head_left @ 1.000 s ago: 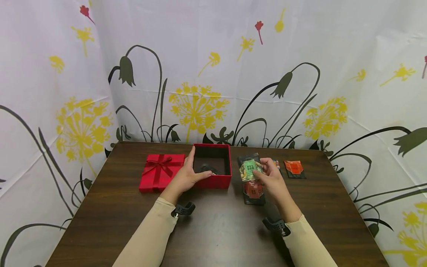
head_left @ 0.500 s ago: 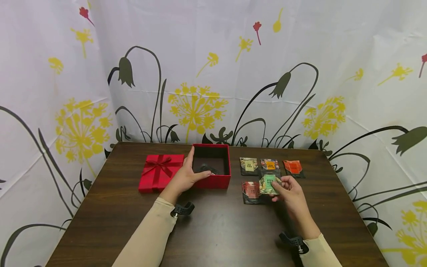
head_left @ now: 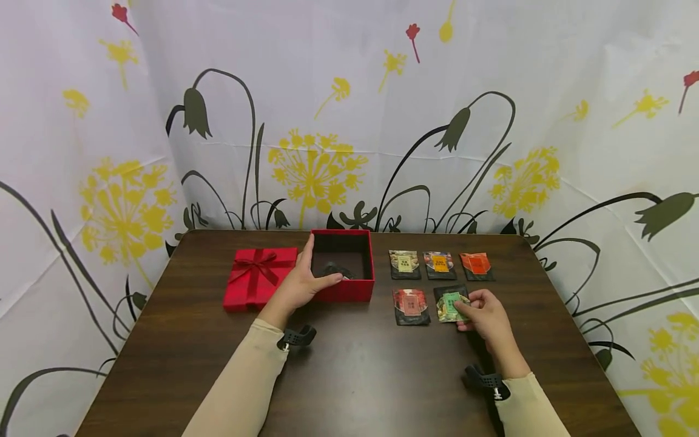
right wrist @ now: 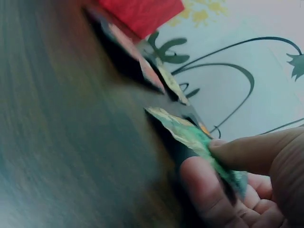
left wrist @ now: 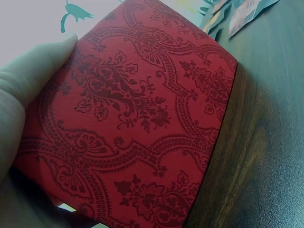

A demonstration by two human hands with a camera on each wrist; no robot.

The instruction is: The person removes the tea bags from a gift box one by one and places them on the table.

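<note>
Pinching green packet (head_left: 451,305), right hand (head_left: 486,315) has lowered it beside red packet (head_left: 411,304).

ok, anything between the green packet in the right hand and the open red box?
Yes. The red packet lies flat on the table between the green packet, pinched by the right hand, and the open red box. It is low, so lifting over it looks easy. The left hand grips the box's left wall.

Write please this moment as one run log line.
left hand: holds open red gift box | right hand: pinches green-label packet, beside red-label packet | lid: left of box
</note>
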